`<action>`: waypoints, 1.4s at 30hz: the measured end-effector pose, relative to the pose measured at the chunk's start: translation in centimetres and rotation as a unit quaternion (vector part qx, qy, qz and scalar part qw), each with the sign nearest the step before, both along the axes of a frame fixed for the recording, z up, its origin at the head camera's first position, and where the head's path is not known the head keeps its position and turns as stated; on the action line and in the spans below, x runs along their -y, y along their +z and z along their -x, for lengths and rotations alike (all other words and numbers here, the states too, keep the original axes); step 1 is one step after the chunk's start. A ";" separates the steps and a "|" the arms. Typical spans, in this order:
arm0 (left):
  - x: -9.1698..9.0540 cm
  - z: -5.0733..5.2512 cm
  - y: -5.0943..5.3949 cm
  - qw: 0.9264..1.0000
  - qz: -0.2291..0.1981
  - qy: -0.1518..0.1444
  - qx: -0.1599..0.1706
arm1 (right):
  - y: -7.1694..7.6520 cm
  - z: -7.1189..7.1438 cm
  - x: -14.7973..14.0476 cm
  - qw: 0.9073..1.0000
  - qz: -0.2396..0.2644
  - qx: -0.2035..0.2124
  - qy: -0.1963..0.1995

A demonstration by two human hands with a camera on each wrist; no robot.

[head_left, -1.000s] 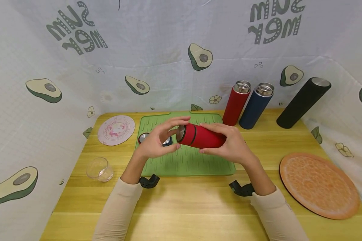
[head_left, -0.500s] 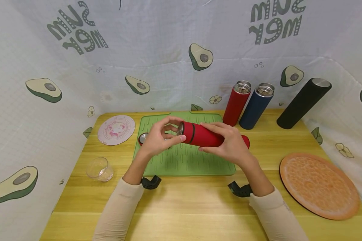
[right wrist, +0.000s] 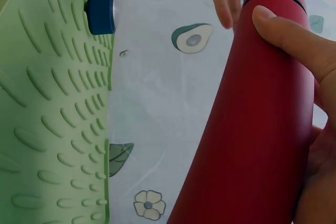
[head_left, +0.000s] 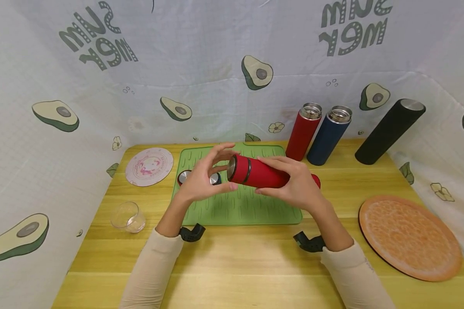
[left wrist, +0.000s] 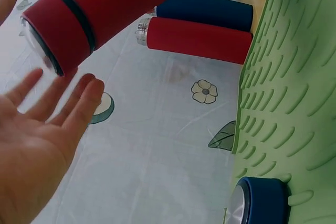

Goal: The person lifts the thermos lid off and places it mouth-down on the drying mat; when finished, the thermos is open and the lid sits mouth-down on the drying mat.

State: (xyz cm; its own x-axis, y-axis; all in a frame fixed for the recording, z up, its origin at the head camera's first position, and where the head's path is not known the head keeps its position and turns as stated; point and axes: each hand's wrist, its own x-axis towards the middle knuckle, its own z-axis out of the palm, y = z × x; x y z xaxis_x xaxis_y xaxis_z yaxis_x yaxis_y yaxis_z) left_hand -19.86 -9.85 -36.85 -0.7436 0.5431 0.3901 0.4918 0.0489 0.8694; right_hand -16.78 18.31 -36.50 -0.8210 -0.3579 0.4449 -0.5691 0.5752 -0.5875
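Note:
A red thermos flask (head_left: 268, 175) is held tilted in the air above the green mat (head_left: 251, 210), its red lid (head_left: 239, 168) with a steel top pointing left. My right hand (head_left: 297, 182) grips the flask's body, thumb along one side in the right wrist view. At the lid end, my left hand (head_left: 201, 180) has its fingers spread around the lid without gripping it; whether a fingertip touches is unclear. On the mat below lie a blue lid (left wrist: 262, 201) and a second red lid (head_left: 184, 176), partly behind the left hand.
An open red flask (head_left: 303, 133), an open blue flask (head_left: 329, 135) and a black flask (head_left: 388, 132) stand back right. A glass (head_left: 127, 217) and a pink round mat (head_left: 149, 167) are left; an orange round mat (head_left: 410, 238) lies right.
Half a second ago my left fingers were closed round the lid; now they have loosened and spread. The flask's lower end has come into sight past my right hand since a second ago.

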 end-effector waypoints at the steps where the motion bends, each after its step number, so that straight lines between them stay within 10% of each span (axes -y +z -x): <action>1: 0.1 0.0 0.0 1.000 -0.004 -0.017 -0.011 | 0.0 0.1 -0.2 1.000 0.004 0.003 0.004; 8: 0.1 0.1 0.1 0.995 -0.019 -0.088 -0.045 | 0.3 0.3 -1.2 0.999 0.005 0.031 0.026; 14: 0.0 -0.1 0.1 0.995 -0.023 -0.093 -0.035 | 0.4 0.4 -1.3 0.999 -0.006 0.026 0.032; 27: 0.0 -0.3 0.1 0.994 0.042 0.065 0.076 | 0.0 0.0 -0.2 0.998 -0.052 -0.011 -0.018; 33: 0.0 -0.4 0.2 0.989 0.067 0.114 0.059 | 0.0 -0.1 0.1 0.998 -0.059 -0.024 -0.024; 37: 0.0 -0.3 0.1 0.996 0.049 0.067 0.035 | 0.0 0.0 -0.1 0.999 -0.045 -0.011 -0.019; 42: 0.2 0.1 0.0 0.998 -0.003 -0.061 -0.018 | -0.1 0.2 -0.9 1.000 -0.006 0.009 0.006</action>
State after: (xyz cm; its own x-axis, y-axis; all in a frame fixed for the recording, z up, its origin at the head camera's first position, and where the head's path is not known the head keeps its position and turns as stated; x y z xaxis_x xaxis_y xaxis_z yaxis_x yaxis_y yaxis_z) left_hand -19.91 -10.07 -36.88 -0.6579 0.6259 0.4189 0.5252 -0.0173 0.8508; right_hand -17.01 19.22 -36.64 -0.8247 -0.3724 0.4256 -0.5649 0.5759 -0.5909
